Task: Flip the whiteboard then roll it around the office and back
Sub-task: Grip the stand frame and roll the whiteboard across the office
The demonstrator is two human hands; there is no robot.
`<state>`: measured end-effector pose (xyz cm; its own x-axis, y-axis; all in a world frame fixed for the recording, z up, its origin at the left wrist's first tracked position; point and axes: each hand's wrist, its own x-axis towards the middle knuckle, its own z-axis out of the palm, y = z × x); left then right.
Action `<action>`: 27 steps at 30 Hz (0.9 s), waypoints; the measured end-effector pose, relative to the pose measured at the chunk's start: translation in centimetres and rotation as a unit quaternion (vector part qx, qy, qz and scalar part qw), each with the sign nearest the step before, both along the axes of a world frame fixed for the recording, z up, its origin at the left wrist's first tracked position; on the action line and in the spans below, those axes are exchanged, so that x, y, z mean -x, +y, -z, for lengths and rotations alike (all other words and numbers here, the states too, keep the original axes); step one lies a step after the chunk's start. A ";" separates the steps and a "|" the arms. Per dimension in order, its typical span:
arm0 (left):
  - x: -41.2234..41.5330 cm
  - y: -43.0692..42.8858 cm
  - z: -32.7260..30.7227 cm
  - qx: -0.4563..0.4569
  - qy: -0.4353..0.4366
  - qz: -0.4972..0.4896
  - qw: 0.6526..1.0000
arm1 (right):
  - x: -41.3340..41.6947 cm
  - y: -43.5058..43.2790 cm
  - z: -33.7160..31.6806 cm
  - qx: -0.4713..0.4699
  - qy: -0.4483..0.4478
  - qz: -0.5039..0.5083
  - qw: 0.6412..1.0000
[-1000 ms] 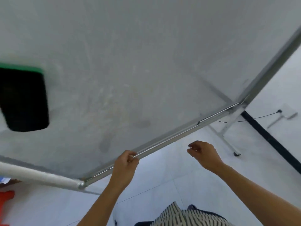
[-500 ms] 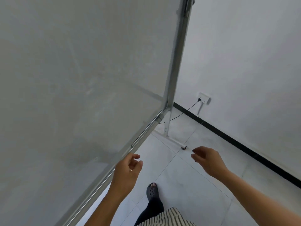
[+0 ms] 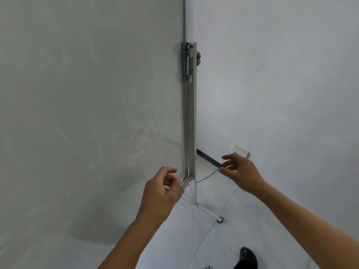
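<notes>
Where half a second ago the whiteboard's lower edge ran slantwise and the left hand (image 3: 161,193) hung just under it, the whiteboard (image 3: 87,113) now stands nearly upright, filling the view from 7 to 12 o'clock, and that hand sits at its bottom right corner, fingers loosely curled, fingertips (image 3: 175,181) right at the metal frame; whether they actually touch it cannot be told. The right hand (image 3: 240,171), at 4 o'clock from the picture's centre, is open with fingers spread and holds nothing, as it did before, though it has risen to about the left hand's height.

At 3 o'clock of the left hand runs the stand's upright post (image 3: 192,123), with a pivot bracket (image 3: 189,62) higher up at 12 o'clock that was out of sight earlier. Below, at 5 o'clock of the left hand, the stand's foot ends in a caster (image 3: 220,219) on the tiled floor (image 3: 194,239). Behind the right hand a wall socket (image 3: 240,151) sits low on the white wall (image 3: 281,74), a thin black cable (image 3: 206,177) trailing from it, and a dark skirting strip (image 3: 207,157) meets the floor. A black shoe (image 3: 247,257) shows at 5 o'clock. No readable writing appears on the board's smudged surface.
</notes>
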<state>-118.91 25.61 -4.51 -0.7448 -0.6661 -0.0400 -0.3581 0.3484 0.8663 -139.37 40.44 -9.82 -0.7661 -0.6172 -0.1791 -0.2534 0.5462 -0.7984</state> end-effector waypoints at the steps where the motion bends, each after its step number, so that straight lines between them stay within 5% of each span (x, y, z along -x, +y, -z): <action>1: 1.7 -0.2 -0.7 0.015 0.007 -0.010 1.000 | 1.8 -1.2 -0.4 0.006 0.003 -0.028 1.000; 6: 10.8 -1.1 -3.9 0.126 0.053 -0.101 0.985 | 11.1 -9.1 -1.5 0.028 0.015 -0.212 0.977; 13: 20.7 -1.5 -8.8 0.239 0.052 -0.256 0.935 | 17.1 -19.1 -1.5 0.006 0.011 -0.441 0.897; 27: 25.1 0.3 -10.7 0.301 -0.042 -0.400 0.865 | 16.6 -18.7 1.7 -0.011 0.057 -0.508 0.859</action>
